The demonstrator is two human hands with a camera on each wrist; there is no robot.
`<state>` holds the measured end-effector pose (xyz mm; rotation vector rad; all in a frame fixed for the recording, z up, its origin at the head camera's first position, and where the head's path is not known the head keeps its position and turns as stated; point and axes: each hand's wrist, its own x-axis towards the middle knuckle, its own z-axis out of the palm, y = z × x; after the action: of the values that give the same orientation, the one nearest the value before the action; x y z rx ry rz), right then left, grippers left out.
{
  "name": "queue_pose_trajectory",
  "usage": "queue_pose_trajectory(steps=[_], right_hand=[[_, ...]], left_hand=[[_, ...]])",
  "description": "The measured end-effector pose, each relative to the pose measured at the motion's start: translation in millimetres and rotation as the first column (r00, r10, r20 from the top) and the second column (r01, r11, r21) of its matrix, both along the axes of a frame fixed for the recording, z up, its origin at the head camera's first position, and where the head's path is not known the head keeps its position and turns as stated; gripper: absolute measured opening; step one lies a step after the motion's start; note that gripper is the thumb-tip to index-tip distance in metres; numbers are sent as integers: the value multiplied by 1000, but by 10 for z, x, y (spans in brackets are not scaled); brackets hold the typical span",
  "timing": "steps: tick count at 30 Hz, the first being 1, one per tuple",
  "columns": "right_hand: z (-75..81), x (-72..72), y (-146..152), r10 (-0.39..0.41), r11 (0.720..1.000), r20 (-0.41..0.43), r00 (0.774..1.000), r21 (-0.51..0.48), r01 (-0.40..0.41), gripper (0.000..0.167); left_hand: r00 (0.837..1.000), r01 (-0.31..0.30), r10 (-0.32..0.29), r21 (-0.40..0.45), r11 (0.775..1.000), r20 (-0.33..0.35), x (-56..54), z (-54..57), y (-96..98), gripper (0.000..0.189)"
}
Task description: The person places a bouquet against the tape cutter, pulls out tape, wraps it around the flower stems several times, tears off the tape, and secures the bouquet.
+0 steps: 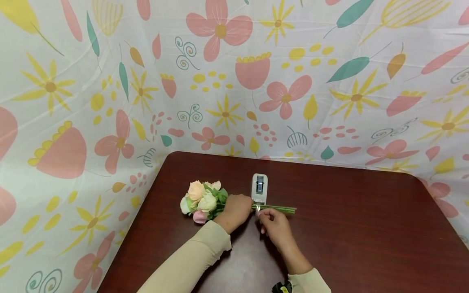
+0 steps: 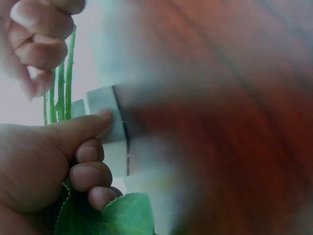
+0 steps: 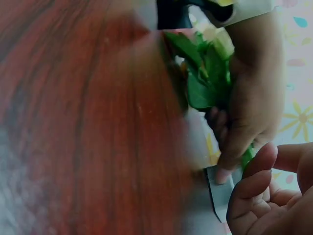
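Note:
A bouquet of artificial-looking flowers point(image 1: 206, 200), peach, white and pink, lies on its side at the table's left. My left hand point(image 1: 237, 209) grips it just below the blooms, fingers curled round the stems; its thumb reaches to the white tape dispenser point(image 1: 259, 188) in the left wrist view. Green stems point(image 1: 283, 209) stick out to the right of that hand, crossing in front of the dispenser. My right hand point(image 1: 277, 228) is close by, thumb and forefinger pinching the end of a clear strip of tape point(image 1: 258, 208) that runs from the dispenser by the stems.
The dark red-brown wooden table point(image 1: 366, 228) spreads to the right of the hands. A flower-patterned cloth point(image 1: 286, 97) hangs behind it and along its left side. A black band point(image 1: 282, 287) is at the right sleeve.

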<state>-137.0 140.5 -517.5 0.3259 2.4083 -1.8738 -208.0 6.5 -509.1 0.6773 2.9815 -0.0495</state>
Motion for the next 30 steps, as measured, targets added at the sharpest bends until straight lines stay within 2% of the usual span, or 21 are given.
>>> queue_pose_trajectory(steps=[10, 17, 20, 25, 30], right_hand=[[-24, -55, 23, -29, 987, -42, 999, 155, 35, 15], [-23, -96, 26, -59, 967, -108, 992, 241, 84, 18], [-13, -118, 25, -69, 959, -126, 990, 267, 100, 17], [20, -169, 17, -88, 959, -134, 987, 256, 120, 16], [33, -212, 15, -122, 970, -116, 986, 194, 143, 17]], left_hand=[[997, 49, -45, 73, 996, -57, 17, 69, -28, 21], [984, 126, -109, 121, 985, -139, 7, 83, -68, 26], [986, 134, -117, 148, 980, -121, -14, 97, -75, 31], [994, 105, -97, 183, 977, -57, -59, 117, -76, 35], [993, 111, -101, 194, 975, -61, -58, 135, -65, 27]])
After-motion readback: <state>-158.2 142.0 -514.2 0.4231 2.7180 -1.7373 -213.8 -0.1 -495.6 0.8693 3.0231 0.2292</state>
